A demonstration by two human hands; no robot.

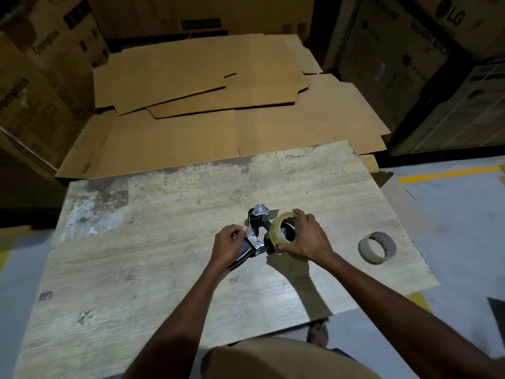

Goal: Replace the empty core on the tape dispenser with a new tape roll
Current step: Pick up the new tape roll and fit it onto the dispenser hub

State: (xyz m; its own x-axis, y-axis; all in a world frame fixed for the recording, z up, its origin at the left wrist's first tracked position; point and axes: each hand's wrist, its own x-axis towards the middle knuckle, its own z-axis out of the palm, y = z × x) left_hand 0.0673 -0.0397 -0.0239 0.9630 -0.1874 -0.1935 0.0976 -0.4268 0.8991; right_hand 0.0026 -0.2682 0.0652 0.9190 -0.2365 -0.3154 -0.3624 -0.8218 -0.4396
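While both forearms reach forward over the near edge of the worktop, the two hands meet close together at mid-surface.

Left hand: fingers curled tight, gripping the tape dispenser at its handle end. The dark handle runs back under the palm. The metal frame and silver head point away from the person.

Right hand: fingers arched over the upper rim of the new tape roll, thumb under the lower rim. The roll is pinched between them, held on edge and tilted. It is pale yellow and translucent, just to the right of the left fingers, and lies against the black hub side of the dispenser. Whether it is seated on the hub cannot be told.

Empty core: grey-brown ring resting on one end on the worktop, opening upward. It is off to the right of the right fingers, well apart from them, with nothing touching it.

Worktop surface: pale wood grain, worn and blotched, darker patches toward the far left corner.

Beyond the fingers, past the far edge: flattened cardboard sheets lie overlapped on the floor. Stacked cartons stand behind on both sides, "Crompton" printed at left, "LG" at right. A yellow floor line shows on the grey floor at far right.
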